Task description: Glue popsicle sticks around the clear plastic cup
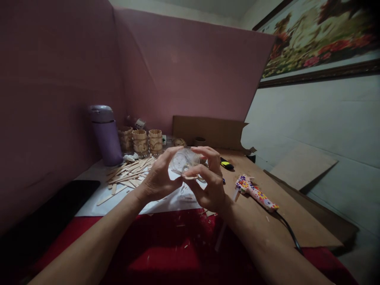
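Between my two hands is a clear ribbed plastic cup [185, 159], tipped so that one round end faces me. My left hand [162, 176] grips it from the left, with the thumb low on the near side. On the other side my right hand [210, 182] curls its fingers around the cup. Its thumb and a finger pinch a thin, pale wooden-looking piece [190, 177] against the cup's lower edge; the fingers partly cover this piece. Loose wooden craft sticks [130, 174] lie in a pile on white paper just beyond my left hand.
At the left stand a purple flask [107, 138] and several stick-covered cups [155, 141]. A flower-patterned glue gun [257, 192] with a black cord lies on the brown board [297, 221] at right, near a yellow-and-black cutter [227, 164]. Red cloth [166, 245] covers the near side.
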Action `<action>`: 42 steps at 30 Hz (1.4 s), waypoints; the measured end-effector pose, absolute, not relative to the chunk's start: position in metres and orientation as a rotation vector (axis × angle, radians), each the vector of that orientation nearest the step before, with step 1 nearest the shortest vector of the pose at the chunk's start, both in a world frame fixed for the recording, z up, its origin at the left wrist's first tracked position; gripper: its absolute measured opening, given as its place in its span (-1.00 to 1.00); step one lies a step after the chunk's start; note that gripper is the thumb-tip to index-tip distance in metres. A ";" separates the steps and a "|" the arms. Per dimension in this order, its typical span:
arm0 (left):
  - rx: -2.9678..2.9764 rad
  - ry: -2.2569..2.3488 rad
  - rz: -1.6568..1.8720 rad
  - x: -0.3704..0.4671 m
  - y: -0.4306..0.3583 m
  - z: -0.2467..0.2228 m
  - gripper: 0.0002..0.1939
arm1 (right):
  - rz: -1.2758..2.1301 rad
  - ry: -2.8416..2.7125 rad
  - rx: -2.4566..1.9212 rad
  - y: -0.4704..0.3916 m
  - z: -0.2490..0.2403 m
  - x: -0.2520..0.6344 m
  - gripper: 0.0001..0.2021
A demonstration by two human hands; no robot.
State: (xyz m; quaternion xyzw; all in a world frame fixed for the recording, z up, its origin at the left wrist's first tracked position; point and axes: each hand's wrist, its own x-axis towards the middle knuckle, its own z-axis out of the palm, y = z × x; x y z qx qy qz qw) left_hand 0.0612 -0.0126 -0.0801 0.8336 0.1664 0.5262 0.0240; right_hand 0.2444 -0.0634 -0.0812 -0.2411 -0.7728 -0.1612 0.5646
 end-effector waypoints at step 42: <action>1.601 0.846 1.282 0.073 -0.001 -0.094 -0.30 | 0.616 -1.719 -0.957 -0.022 -0.121 0.233 -0.20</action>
